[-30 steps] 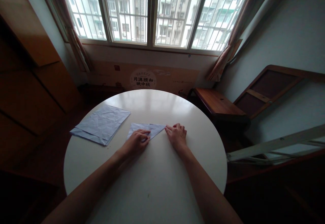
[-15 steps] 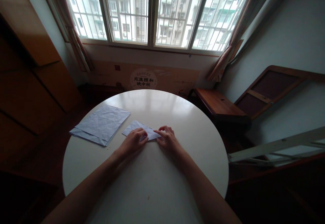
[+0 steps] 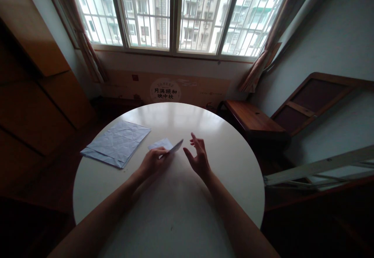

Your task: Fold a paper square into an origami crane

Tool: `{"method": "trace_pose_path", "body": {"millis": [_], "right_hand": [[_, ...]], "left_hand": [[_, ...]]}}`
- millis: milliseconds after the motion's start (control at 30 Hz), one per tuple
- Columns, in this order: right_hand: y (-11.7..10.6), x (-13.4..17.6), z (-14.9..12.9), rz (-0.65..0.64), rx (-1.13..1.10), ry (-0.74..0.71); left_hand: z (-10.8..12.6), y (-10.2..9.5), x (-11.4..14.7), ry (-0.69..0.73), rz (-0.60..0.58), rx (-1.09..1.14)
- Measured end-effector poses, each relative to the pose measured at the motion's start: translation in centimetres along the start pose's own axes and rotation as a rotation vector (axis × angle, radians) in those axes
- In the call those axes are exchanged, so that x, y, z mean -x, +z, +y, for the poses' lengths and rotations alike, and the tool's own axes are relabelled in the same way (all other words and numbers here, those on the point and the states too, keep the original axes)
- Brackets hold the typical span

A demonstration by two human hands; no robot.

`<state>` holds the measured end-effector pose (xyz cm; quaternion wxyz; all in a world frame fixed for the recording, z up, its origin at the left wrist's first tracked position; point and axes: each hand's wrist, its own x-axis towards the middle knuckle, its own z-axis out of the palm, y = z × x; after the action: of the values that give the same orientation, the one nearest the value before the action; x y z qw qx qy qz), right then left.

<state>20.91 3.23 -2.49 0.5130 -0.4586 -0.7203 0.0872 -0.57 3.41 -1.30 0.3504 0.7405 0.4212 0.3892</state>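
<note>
A small piece of folded paper (image 3: 161, 144), pale blue-white, is pinched in my left hand (image 3: 154, 159) near the middle of the round table. One part of the paper spreads to the left behind my fingers, and another part stands tilted up to the right. My right hand (image 3: 199, 156) is just right of the paper, apart from it, with thumb and fingers spread and nothing in them. Farther left lies a stack of creased pale sheets (image 3: 118, 143), touched by neither hand.
The round white table (image 3: 175, 207) fills the space before me. Beyond it are a barred window (image 3: 172, 16) and a beige printed panel (image 3: 122, 84). A wooden bench (image 3: 254, 115) stands at the right, wooden cabinets (image 3: 61, 98) at the left.
My right hand has let go of the paper, lifted and opened. The paper's right part, flat before, is now raised and tilted in my left hand.
</note>
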Motion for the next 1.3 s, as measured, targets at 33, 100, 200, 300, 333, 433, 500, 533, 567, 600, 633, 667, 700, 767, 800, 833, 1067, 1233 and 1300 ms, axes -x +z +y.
{"method": "trace_pose_path", "body": {"millis": [33, 100, 200, 300, 333, 433, 500, 533, 567, 600, 633, 667, 700, 767, 800, 833, 1067, 1233, 1300], "right_hand": [[-0.1, -0.1, -0.2, 0.054, -0.027, 0.033], [-0.4, -0.3, -0.4, 0.084, -0.088, 0.084], [-0.6, -0.6, -0.8, 0.004, -0.271, 0.204], [-0.5, -0.7, -1.0, -0.12, -0.464, 0.334], [-0.3, -0.6, -1.1, -0.154, -0.504, 0.364], [0.2, -0.5, -0.9, -0.203, -0.551, 0.428], [0.4, -0.4, -0.6, -0.194, -0.511, 0.44], [0.4, -0.3, -0.4, -0.193, -0.47, 0.436], [0.4, -0.3, -0.3, -0.195, -0.413, 0.427], [0.3, -0.3, -0.2, -0.203, -0.343, 0.412], [0.3, -0.2, -0.1, -0.214, -0.268, 0.394], [0.2, -0.2, 0.0, -0.23, -0.193, 0.374], [0.1, -0.2, 0.0, -0.246, -0.121, 0.357], [0.0, -0.1, 0.0, -0.273, 0.01, 0.346], [-0.1, -0.1, 0.0, -0.285, 0.069, 0.352], [-0.1, -0.1, 0.0, -0.299, 0.126, 0.363], [-0.3, 0.1, 0.3, -0.368, 0.341, 0.394], [-0.7, 0.0, 0.7, -0.347, 0.406, 0.401], [-0.9, -0.1, 1.1, -0.305, 0.431, 0.421]], "left_hand": [[0.0, -0.1, -0.2, -0.072, 0.055, 0.2], [0.0, -0.4, -0.6, -0.209, 0.166, 0.592], [-0.2, -0.9, -1.1, -0.328, 0.262, 0.889], [-0.5, -1.0, -1.3, -0.43, 0.278, 0.898], [-0.7, -0.9, -1.3, -0.458, 0.27, 0.874], [-1.3, -0.6, -1.2, -0.476, 0.249, 0.724], [-1.7, -0.4, -1.0, -0.407, 0.294, 0.537], [-1.9, -0.3, -1.0, -0.354, 0.319, 0.419], [-2.0, -0.3, -0.9, -0.296, 0.33, 0.287], [-2.1, -0.2, -0.8, -0.244, 0.316, 0.149], [-2.2, -0.1, -0.7, -0.2, 0.279, 0.01], [-2.2, -0.1, -0.6, -0.169, 0.228, -0.125], [-2.2, 0.0, -0.5, -0.152, 0.174, -0.249], [-2.2, 0.1, -0.3, -0.139, 0.093, -0.444], [-2.2, 0.1, -0.2, -0.133, 0.076, -0.516], [-2.2, 0.1, -0.2, -0.123, 0.077, -0.577], [-1.7, -0.3, -0.1, 0.063, 0.02, -0.679], [-1.4, -0.7, -0.1, 0.121, -0.074, -0.565], [-1.4, -0.8, -0.1, 0.163, -0.127, -0.494]]}}
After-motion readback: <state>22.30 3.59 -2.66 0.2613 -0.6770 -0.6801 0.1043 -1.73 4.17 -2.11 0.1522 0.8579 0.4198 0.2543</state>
